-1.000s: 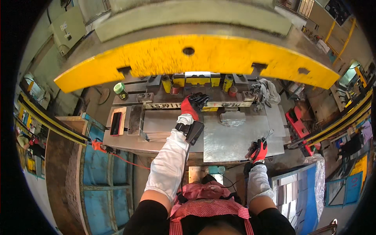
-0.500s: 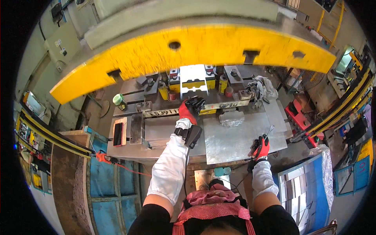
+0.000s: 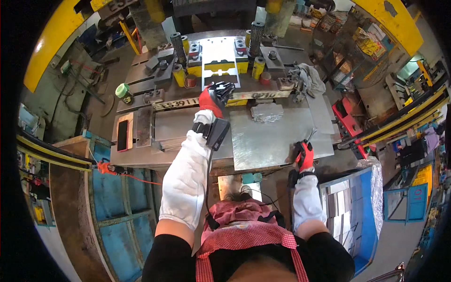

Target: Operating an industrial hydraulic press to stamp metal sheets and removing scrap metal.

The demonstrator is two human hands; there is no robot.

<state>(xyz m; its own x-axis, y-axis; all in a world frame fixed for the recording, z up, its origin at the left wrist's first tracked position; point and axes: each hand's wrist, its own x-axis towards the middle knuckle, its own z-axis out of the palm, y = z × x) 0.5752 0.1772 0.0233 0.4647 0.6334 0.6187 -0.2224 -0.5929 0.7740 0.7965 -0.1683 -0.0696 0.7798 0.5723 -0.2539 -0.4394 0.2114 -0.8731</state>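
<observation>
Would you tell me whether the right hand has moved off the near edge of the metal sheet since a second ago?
No: the right hand stays at the near right edge of the metal sheet.

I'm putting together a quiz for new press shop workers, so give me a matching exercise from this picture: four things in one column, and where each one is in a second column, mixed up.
Things:
1. left hand
2. right hand
3. rag
4. green cup

Places:
A. bunched at the far right of the press bed
B. at the near right corner of the metal sheet
C. on the far left of the press table
D. reaching forward to the die in the middle

Pairs: 1-D, 2-B, 3-A, 4-C
</observation>
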